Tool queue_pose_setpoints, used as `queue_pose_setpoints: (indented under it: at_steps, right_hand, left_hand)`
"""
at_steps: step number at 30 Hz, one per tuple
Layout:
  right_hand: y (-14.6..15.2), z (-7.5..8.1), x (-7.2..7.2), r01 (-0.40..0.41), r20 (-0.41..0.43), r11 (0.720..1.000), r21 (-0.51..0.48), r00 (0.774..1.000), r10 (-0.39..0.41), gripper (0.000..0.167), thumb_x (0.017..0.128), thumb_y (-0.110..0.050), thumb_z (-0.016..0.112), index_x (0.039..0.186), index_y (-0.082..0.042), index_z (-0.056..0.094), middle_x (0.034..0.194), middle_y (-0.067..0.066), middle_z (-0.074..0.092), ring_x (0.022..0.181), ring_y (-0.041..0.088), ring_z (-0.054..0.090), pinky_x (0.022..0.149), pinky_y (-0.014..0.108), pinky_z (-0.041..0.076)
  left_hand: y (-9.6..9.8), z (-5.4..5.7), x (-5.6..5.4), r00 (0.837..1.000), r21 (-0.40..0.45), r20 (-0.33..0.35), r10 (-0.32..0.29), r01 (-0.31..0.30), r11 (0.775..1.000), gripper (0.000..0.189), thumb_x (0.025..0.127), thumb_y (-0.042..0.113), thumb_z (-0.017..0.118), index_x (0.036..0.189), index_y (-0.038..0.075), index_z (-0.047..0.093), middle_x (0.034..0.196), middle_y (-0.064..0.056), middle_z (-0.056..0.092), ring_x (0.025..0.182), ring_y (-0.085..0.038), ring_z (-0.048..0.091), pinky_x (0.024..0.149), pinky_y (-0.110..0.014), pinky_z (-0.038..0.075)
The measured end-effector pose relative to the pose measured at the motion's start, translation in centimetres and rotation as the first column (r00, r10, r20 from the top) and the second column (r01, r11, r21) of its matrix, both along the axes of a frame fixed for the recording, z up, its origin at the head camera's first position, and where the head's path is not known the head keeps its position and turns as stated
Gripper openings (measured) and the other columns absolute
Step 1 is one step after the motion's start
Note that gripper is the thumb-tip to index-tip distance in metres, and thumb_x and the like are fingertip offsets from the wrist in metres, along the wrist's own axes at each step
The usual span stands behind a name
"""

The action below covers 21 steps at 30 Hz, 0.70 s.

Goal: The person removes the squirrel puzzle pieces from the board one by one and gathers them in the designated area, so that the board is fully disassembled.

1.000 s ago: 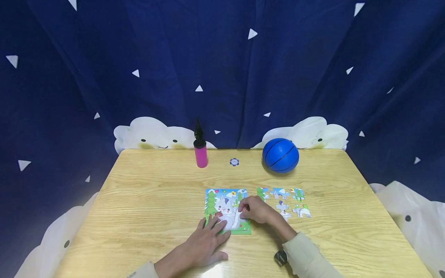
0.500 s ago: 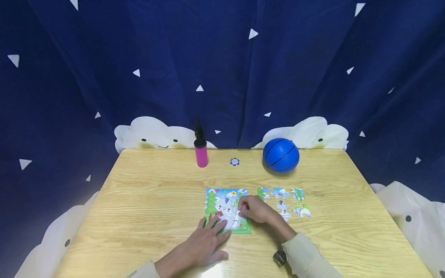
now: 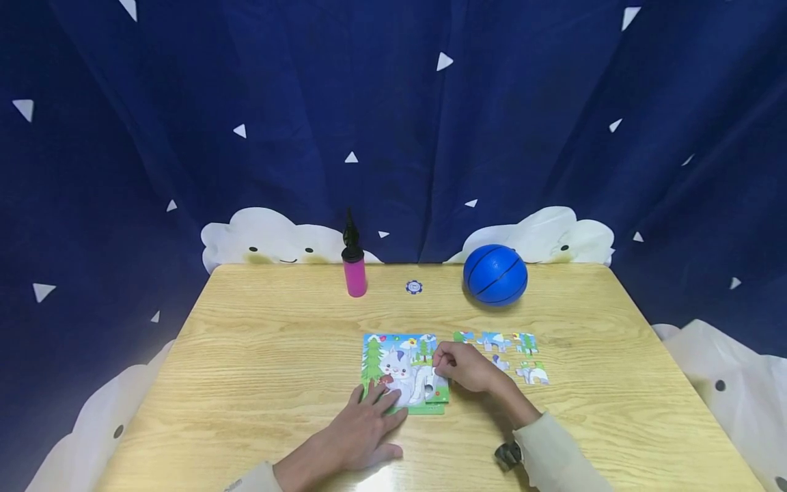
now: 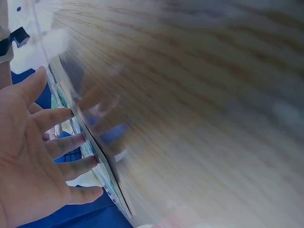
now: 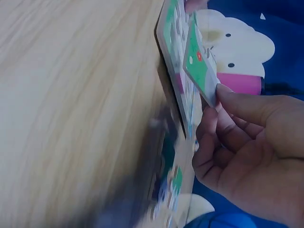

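Observation:
A jigsaw puzzle (image 3: 374,352) with a squirrel picture lies on the table before me. My left hand (image 3: 363,432) rests on its lower left part with fingers spread; the left wrist view shows the same hand (image 4: 33,152) with straight fingers at the puzzle's edge. Thumb and fingers of my right hand (image 3: 466,367) pinch a puzzle piece (image 3: 439,394) at the puzzle's right side. In the right wrist view this piece (image 5: 200,67), green with small flowers, is tilted up from the puzzle. Several loose puzzle pieces (image 3: 532,373) lie to the right, some partly behind the right hand.
At the back stand a pink hand pump (image 3: 354,277) with a black top and a blue ball (image 3: 495,275) with black lines. A blue and white chip (image 3: 414,287) lies between them. Behind the wooden table (image 3: 270,342) hangs a dark blue curtain (image 3: 393,137).
My right hand has moved slightly right, lifting a piece from the puzzle's lower right; the piece now sits out past the puzzle's right edge. My left hand has stayed in place.

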State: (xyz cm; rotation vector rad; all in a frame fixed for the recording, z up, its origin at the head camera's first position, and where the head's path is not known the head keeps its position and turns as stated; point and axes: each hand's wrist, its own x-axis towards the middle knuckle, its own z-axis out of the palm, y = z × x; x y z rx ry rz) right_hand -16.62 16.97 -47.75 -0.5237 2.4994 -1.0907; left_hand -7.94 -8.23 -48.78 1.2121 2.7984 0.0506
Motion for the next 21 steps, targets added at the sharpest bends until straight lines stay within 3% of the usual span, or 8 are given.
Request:
queue_pose_setpoints:
  at_steps: [15, 21]
  right_hand:
    - [5.8, 0.9, 0.5, 0.063, -0.006, 0.998, 0.021, 0.998, -0.063, 0.008, 0.092, -0.009, 0.058, 0.088, -0.002, 0.058, 0.073, 0.001, 0.054, 0.061, 0.008, 0.047, 0.051, 0.021, 0.041]
    - [8.3, 0.8, 0.7, 0.082, 0.014, 0.996, 0.023, 0.997, -0.082, 0.005, 0.091, -0.007, 0.058, 0.088, -0.002, 0.058, 0.071, 0.001, 0.051, 0.060, 0.007, 0.045, 0.051, 0.020, 0.040]
  left_hand:
    - [-0.2, -0.5, 0.0, 0.998, 0.004, -0.057, -0.016, 0.016, 1.000, 0.063, 0.091, 0.062, 0.039, 0.139, 0.023, 0.049, 0.146, -0.009, 0.045, 0.136, -0.034, 0.040, 0.099, -0.059, 0.040]
    - [-0.2, -0.5, 0.1, 0.999, 0.012, -0.040, -0.010, 0.011, 1.000, 0.062, 0.091, 0.061, 0.040, 0.139, 0.022, 0.049, 0.147, -0.009, 0.044, 0.136, -0.034, 0.039, 0.098, -0.060, 0.039]
